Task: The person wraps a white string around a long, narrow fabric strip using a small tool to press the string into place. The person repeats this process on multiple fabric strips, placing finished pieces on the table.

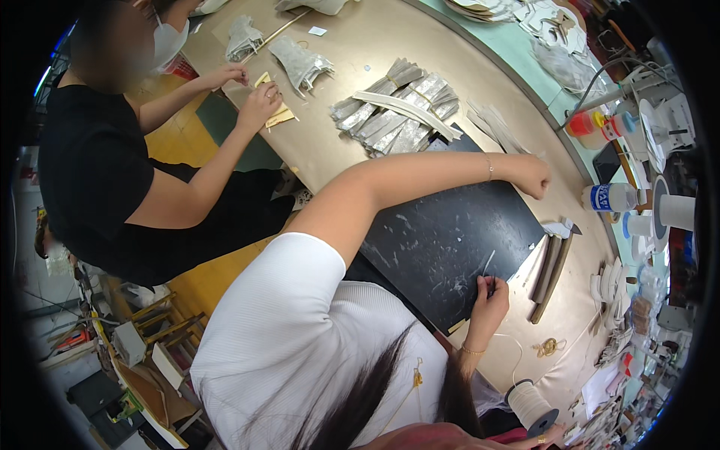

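My left hand (529, 177) is closed in a fist above the far edge of a scuffed black board (435, 247). What it holds, if anything, is hidden. Lower down, near the board's right edge, my right hand (491, 304) pinches a small thin tool (489, 262) with a dark part between the fingers and a pale slender tip. A pale cord (517, 349) rises from a white spool (529, 401) near my right forearm. Just past the board lie brown bars (551, 274) beside a pointed blade (574, 229) and a crumpled white scrap (556, 229).
Bundles of grey-white strips (397, 105) lie beyond my left arm. A co-worker's hand (261, 105) holds a yellow piece (279, 118) at far left. A bottle (611, 197), spools (675, 214) and a phone (607, 161) line the right side. A golden coil (549, 346) sits nearby.
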`<state>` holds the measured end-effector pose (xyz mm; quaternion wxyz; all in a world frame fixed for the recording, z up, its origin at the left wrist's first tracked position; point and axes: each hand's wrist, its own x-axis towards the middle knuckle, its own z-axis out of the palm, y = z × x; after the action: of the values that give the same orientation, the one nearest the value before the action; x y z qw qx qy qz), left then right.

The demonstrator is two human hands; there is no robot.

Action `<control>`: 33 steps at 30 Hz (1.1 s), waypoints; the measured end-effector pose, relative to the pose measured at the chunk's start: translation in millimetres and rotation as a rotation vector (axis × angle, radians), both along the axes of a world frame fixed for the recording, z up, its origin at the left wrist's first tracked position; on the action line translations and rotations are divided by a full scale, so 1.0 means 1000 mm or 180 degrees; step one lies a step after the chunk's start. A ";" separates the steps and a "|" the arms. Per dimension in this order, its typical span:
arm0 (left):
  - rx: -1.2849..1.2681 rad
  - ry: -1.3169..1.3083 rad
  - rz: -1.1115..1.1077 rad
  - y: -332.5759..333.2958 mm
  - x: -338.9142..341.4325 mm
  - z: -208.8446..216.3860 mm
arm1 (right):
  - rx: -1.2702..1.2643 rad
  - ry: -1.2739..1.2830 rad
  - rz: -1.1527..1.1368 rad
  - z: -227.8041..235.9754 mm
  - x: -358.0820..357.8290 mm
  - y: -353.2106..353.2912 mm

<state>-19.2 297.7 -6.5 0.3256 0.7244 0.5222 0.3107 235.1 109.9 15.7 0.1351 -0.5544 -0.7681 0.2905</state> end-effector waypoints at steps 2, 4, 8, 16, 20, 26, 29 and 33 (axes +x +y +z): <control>-0.0673 -0.0668 -0.0142 0.009 0.018 0.015 | 0.0183 -0.0058 0.0134 -0.005 0.000 0.000; -0.0920 -0.1501 -0.0206 0.017 0.037 0.027 | 0.0447 -0.0190 0.0200 -0.006 -0.005 -0.004; -0.1177 -0.3033 -0.1159 -0.016 0.050 0.098 | 0.0486 0.0025 0.0257 0.001 -0.008 -0.008; -0.2164 -0.1117 -0.0810 -0.115 -0.022 0.025 | 0.0021 0.0034 0.1269 0.033 -0.014 -0.009; -0.2335 -0.1098 -0.0025 -0.169 -0.070 0.006 | -0.0414 0.0299 0.1857 0.054 -0.037 -0.001; -0.2046 -0.0703 0.0251 -0.213 -0.091 0.014 | -0.0786 0.0929 0.2730 0.068 -0.096 0.001; -0.1938 -0.0822 0.0230 -0.220 -0.093 0.011 | -0.0959 0.1041 0.2823 0.073 -0.113 0.003; -0.1797 -0.0903 0.0212 -0.225 -0.095 0.007 | -0.0831 0.1549 0.2886 0.077 -0.159 0.002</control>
<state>-113.9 73.0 0.0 0.5731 0.5373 0.5606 0.2618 75.6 111.7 92.8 0.1002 -0.0954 -0.8346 0.5332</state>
